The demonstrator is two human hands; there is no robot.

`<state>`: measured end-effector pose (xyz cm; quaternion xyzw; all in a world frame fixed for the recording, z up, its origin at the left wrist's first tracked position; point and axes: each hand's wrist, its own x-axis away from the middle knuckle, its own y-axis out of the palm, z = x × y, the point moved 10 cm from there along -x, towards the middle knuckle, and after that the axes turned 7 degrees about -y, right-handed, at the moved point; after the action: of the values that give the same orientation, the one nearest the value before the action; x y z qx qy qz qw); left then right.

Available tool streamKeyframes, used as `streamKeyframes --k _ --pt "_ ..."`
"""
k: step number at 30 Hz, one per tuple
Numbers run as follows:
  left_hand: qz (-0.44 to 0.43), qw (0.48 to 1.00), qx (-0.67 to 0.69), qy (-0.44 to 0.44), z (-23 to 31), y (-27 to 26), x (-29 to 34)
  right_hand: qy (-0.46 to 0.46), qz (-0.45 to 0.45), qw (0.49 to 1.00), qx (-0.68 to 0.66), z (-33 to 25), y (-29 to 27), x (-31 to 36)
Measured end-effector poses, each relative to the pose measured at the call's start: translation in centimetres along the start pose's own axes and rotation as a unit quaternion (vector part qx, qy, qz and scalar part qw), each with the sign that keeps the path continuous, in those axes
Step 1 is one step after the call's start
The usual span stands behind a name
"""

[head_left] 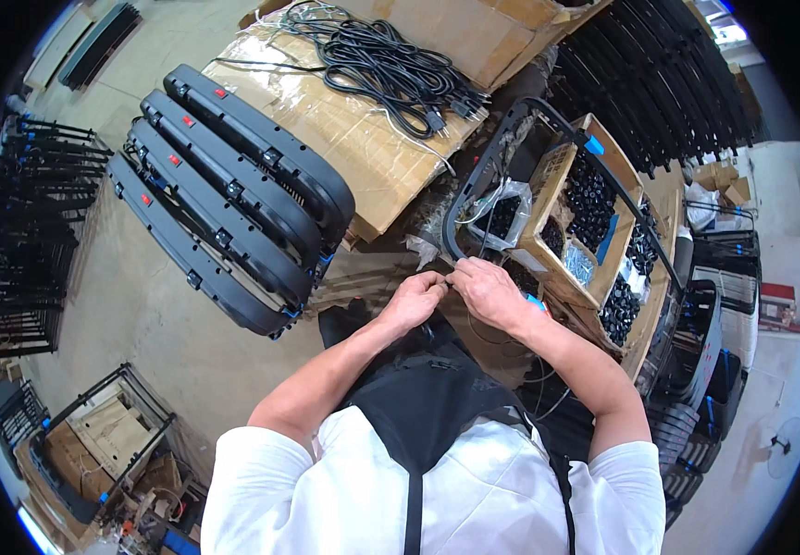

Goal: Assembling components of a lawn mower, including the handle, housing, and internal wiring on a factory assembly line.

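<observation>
My left hand [415, 298] and my right hand [490, 290] meet in front of my black apron [427, 393]. Their fingertips are pinched together around something small and dark, too hidden to name. Just beyond them is the rounded lower end of a black tubular frame [452, 227], which leans across a wooden box. A blue piece [593, 144] is wrapped around the frame's far bar. Thin dark cable runs below my right forearm.
The divided wooden box [555, 264] at right holds many small black parts [590, 199]. Black power cords [390, 65] lie coiled on a cardboard box [298, 116]. Several black housings with red switches [233, 222] stand at left. Stacked black frames [654, 83] fill the far right.
</observation>
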<state>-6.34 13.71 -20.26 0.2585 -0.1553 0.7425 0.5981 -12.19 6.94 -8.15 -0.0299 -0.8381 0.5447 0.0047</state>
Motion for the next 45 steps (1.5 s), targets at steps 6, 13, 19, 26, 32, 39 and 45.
streamKeyframes --k 6,13,19,26,32,39,45 --pt "-0.015 0.998 -0.059 -0.022 0.5 -0.1 -0.3 0.083 0.009 0.995 -0.046 1.3 0.9 1.1" --pt "-0.003 0.995 -0.100 0.008 -0.3 -0.1 -1.4 0.167 0.154 0.969 -0.095 1.1 0.8 3.4" --pt "-0.074 0.992 -0.044 -0.093 -2.7 1.1 -1.8 0.495 0.091 0.862 -0.060 8.3 12.4 15.0" --pt "-0.157 0.982 -0.034 -0.095 -1.9 3.3 -2.2 0.695 0.139 0.698 -0.101 22.6 23.6 17.8" --pt "-0.162 0.970 0.122 -0.132 -5.1 2.5 -1.9 0.691 0.183 0.688 -0.123 15.3 20.0 15.6" --pt "-0.179 0.964 0.133 -0.145 -3.2 5.1 -0.3 0.631 0.061 0.707 -0.314 -0.3 15.5 17.5" --pt "-0.171 0.974 0.091 -0.118 -2.9 5.1 -0.7 0.557 0.144 0.766 -0.286 -3.2 13.4 16.3"
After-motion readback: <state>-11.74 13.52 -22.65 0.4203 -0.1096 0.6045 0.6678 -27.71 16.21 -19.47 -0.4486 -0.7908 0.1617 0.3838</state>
